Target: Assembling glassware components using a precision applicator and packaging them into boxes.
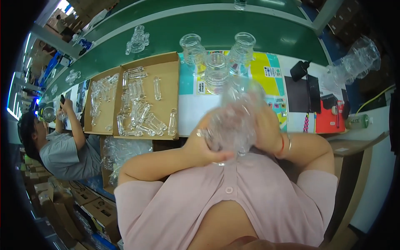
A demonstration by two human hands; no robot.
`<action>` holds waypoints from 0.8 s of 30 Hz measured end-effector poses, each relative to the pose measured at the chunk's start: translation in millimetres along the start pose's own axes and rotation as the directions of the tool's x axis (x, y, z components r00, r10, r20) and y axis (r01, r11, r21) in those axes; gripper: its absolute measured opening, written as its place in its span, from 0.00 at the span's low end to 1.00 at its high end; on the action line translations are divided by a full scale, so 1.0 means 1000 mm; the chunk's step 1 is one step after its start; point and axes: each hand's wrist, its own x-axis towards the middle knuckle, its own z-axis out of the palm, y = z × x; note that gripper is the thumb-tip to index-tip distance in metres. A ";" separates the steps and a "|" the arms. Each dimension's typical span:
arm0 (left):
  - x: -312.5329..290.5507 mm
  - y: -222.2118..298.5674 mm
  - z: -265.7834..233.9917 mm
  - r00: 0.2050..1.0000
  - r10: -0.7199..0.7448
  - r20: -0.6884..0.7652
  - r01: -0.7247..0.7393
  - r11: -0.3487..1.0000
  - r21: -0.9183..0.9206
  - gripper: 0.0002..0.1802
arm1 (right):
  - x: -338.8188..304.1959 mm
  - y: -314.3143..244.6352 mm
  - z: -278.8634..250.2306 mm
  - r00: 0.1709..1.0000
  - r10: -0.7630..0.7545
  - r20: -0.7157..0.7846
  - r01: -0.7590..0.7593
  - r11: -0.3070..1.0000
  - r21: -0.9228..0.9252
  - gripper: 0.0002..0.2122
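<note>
Close in front of my chest I hold a clear glass vessel point(233, 129), smeared by motion. My left hand point(200, 146) is closed round its lower left side, the thumb near the bottom. On its right side my right hand point(266, 127) grips it, with its fingers blurred. A second clear shape reaches up from the vessel between my hands; I cannot tell whether it is glass or plastic wrap. Just beyond stand three similar clear glass vessels: a left one point(193, 50), a middle one point(216, 73) and a right one point(242, 52).
To the left, a cardboard tray point(179, 96) holds several clear glass tubes point(143, 112). A wrapped glass piece point(356, 60), a black bottle point(299, 71) and a green glass bottle point(359, 121) are at the right. A co-worker point(62, 146) sits at far left.
</note>
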 end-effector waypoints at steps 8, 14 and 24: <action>0.005 0.017 -0.014 0.991 -0.050 -0.126 0.017 0.969 -0.247 0.56 | 0.032 -0.008 -0.020 0.998 0.007 -0.069 0.038 0.778 0.626 0.20; -0.005 0.022 -0.004 0.940 0.053 -0.336 -0.099 0.988 -0.121 0.60 | 0.019 -0.023 -0.018 0.981 -0.129 -0.145 0.148 0.981 0.123 0.20; -0.004 -0.007 -0.032 0.923 0.332 0.197 -0.383 0.731 0.565 0.56 | 0.017 -0.013 -0.012 0.952 -0.204 -0.229 0.210 0.978 0.005 0.10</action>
